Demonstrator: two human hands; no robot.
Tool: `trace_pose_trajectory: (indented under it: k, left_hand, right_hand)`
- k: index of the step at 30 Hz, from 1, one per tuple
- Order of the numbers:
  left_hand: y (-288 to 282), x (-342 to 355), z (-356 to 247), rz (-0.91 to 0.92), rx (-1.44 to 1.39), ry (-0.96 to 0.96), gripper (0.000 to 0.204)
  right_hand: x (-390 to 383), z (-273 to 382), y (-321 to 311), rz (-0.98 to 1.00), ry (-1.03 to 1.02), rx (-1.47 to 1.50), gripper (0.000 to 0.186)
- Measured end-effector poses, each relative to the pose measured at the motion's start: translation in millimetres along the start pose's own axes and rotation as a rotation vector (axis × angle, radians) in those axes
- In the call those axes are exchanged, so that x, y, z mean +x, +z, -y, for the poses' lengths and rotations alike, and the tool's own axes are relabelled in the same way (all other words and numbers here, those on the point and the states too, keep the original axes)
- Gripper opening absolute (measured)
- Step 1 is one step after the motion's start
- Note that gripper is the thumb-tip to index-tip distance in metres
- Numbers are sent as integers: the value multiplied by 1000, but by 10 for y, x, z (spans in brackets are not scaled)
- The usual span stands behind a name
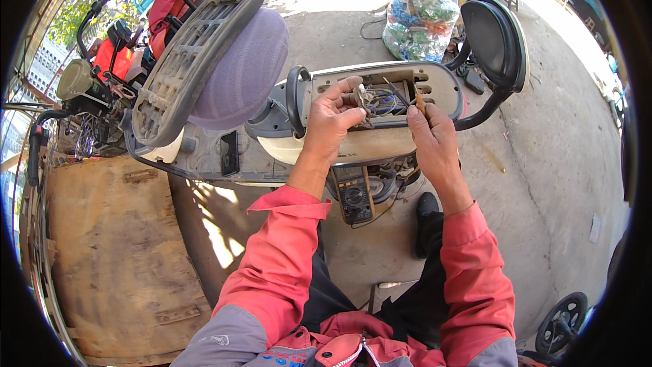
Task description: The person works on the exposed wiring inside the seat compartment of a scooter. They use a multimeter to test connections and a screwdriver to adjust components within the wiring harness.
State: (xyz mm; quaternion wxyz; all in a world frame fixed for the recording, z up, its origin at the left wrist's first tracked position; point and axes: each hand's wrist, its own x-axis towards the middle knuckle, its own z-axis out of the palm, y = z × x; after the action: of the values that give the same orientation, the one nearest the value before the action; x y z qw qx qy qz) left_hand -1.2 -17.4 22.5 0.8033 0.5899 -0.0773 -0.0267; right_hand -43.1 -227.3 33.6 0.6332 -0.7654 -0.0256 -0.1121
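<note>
Hands over open scooter compartment (440,83), wires (386,104) exposed.
Left hand (331,121): fingers clamped on pale connector-like piece (365,97) above the wires. Right hand (435,137): fingers pinched on slim dark probe (398,92), tip up-left. Multimeter (354,196) at near side.

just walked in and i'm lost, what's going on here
A person is working over the open compartment of a scooter, where wires show. The left hand pinches a small pale part, and the right hand holds a thin rod, perhaps a probe. A multimeter sits at the scooter's near side, and the purple-covered seat is tipped up.
</note>
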Motion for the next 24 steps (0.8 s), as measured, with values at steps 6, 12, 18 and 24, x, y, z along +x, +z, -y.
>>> trace_pose_trajectory:
  k: [6, 12, 18, 24]
  left_hand:
    - [64, 19, 63, -25, 72, 21, 62]
    - [111, 47, 89, -53, 70, 31, 67]
    - [142, 45, 105, -41, 64, 37, 65]
    - [141, 40, 101, -20, 65, 49, 57]
  right_hand:
    - [2, 75, 113, -16, -87, -88, 28]
    - [49, -2, 214, -34, -111, -92, 23]
    - [65, 22, 302, -10, -56, -129, 17]
    - [96, -22, 350, -38, -103, -151, 18]
